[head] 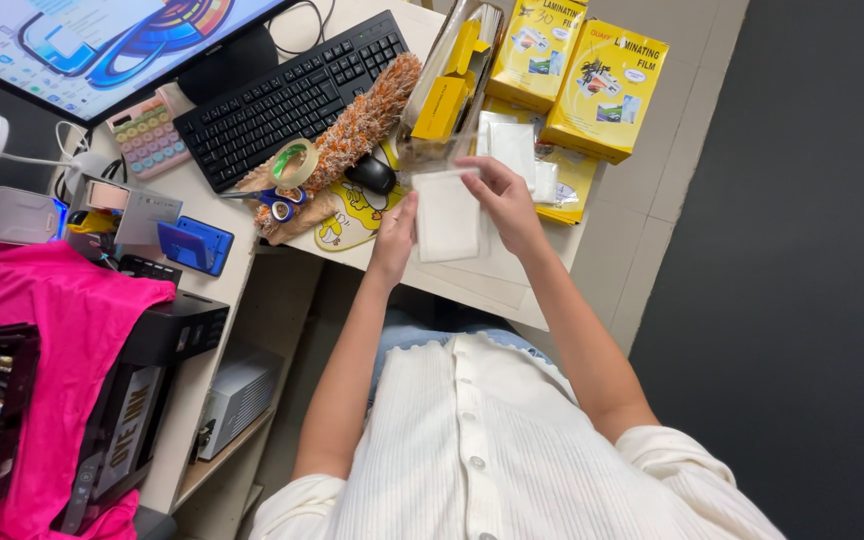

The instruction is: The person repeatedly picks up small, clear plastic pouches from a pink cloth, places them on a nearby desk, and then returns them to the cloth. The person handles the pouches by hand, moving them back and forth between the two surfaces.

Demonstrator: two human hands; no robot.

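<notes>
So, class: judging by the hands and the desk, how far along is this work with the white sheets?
Done: a few white sheets already lie on the desk beside the yellow boxes. In hand: the left hand and right hand hold one white sheet by its edges above the desk. Left: how many sheets remain cannot be told.

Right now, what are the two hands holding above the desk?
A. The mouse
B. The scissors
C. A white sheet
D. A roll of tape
C: the left hand and right hand grip the two sides of a white sheet; the tape roll, scissors and mouse lie untouched on the desk.
</notes>
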